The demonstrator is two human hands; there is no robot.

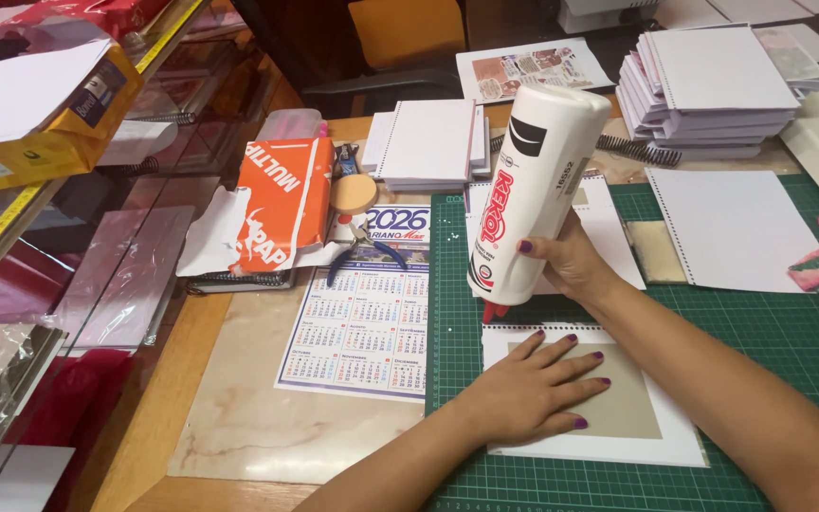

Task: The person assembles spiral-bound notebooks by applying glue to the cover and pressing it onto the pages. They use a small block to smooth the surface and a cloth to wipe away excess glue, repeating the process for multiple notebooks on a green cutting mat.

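Note:
My right hand point(569, 267) grips a large white glue bottle point(533, 185), turned upside down with its red nozzle just above a punched white sheet point(684, 441). A grey-beige board point(632, 417) lies on that sheet. My left hand point(535, 389) rests flat on the board and sheet, fingers spread, holding them down on the green cutting mat point(770, 332).
A calendar sheet point(357, 332) lies left of the mat, with pliers point(362, 254) and a torn orange paper wrapper point(282, 204) above it. Stacks of punched white pages point(713, 85) and black spiral coils point(639, 150) sit at the back. A glass counter edge runs along the left.

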